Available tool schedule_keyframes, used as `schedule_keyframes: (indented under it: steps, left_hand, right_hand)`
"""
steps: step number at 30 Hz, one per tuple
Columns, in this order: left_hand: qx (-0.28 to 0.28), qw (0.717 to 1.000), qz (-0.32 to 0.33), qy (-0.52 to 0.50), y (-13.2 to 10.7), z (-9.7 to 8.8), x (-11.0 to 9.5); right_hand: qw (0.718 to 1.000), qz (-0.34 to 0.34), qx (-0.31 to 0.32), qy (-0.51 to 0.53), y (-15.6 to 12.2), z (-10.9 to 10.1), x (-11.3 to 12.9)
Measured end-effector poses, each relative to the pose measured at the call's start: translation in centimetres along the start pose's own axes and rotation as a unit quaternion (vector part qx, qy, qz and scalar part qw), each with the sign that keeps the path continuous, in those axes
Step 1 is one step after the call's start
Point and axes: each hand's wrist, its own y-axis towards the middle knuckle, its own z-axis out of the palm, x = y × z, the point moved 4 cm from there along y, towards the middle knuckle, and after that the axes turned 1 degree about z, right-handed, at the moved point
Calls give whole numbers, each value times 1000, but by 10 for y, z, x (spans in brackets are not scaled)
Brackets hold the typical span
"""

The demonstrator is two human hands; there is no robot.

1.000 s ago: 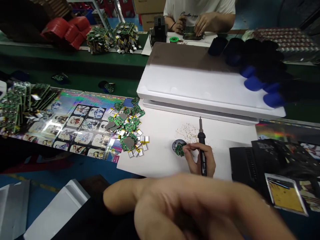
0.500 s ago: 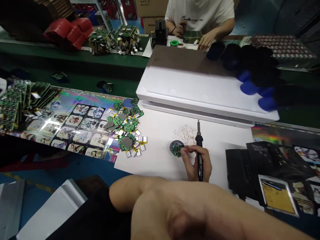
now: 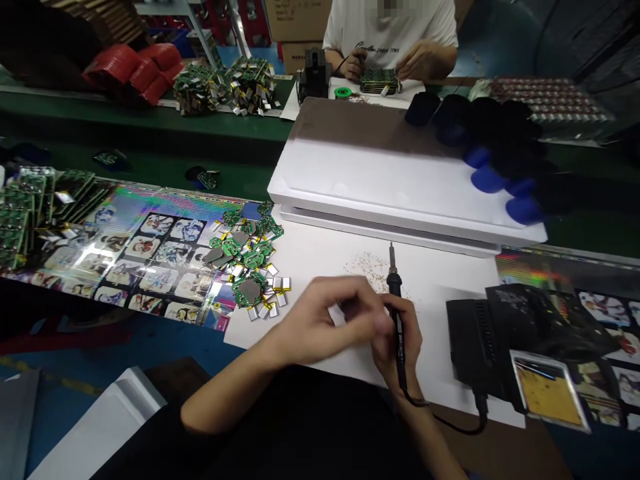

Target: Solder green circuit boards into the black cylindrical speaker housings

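My right hand (image 3: 409, 333) is wrapped round a soldering iron (image 3: 395, 285), held upright with its metal tip pointing away from me, toward the white foam block. My left hand (image 3: 327, 323) is just left of it, thumb and fingers curled together in a pinch near the right fingers; what lies in the pinch, if anything, is hidden and blurred. Behind the left hand, the round dark housing with its green circuit board is almost wholly covered. Both hands are over a white sheet (image 3: 305, 253) strewn with small brownish bits (image 3: 367, 265).
Green circuit boards with small silver batteries (image 3: 250, 253) lie heaped at left. A white foam block (image 3: 370, 167) stands ahead, blue-and-black round parts (image 3: 493, 179) along its right side. A black soldering station (image 3: 473, 347) and a tray of yellow sponge (image 3: 550, 390) are at right. A co-worker (image 3: 390, 40) sits opposite.
My left arm, which crossed low toward the right, has swung back, and its hand is now over the round housing. The right hand still grips the soldering iron.
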Motion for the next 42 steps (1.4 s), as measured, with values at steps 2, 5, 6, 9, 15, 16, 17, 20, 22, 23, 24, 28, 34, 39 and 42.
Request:
schedule_keyframes:
  steps: [2,5,6,9,15,16,17,20,22,23,24,28,34,39,42]
  left_hand:
    - [-27,997,27,63,6,-7,19]
    - [-19,990,13,140,0,-7,52]
    - [-13,989,8,144,-4,-6,61]
    - [-16,991,13,132,-13,-1,72]
    - [-41,996,1,75,-11,6,75]
    - [-42,997,-3,69,-10,6,76]
    - [-42,997,-4,67,-10,6,77]
    - [-38,997,4,69,-10,6,78]
    - [-33,997,9,76,-11,6,77]
    - [-31,996,11,80,-11,6,76]
    - [-30,996,12,84,-11,5,75]
    - [-31,996,15,82,-11,5,74]
    - [-50,998,-9,31,-11,6,80]
    - [-40,998,-46,13,-11,6,79]
    - [-39,998,-48,3,-10,6,79]
  right_hand:
    - [1000,-3,0,16,1,0,2]
    - [999,-5,1,35,1,2,2]
    - [999,-4,3,35,1,3,2]
    - [1000,-8,9,24,0,5,1]
    - [1000,-2,4,7,-3,4,-5]
    - [1000,-1,4,7,-4,4,-5]
    - [1000,-1,6,8,-4,3,-6]
    - [1000,-9,12,11,-4,3,-4]
    - [1000,-9,15,14,-4,3,-3]
    - [1000,-5,14,15,-4,3,-3]
    - [1000,-1,13,15,-4,3,-3]
    - [1000,2,4,13,-3,3,-2]
    - [999,19,-7,36,-1,5,-2]
    - [1000,9,10,23,0,6,-1]
    - [1000,3,14,14,0,6,-1]
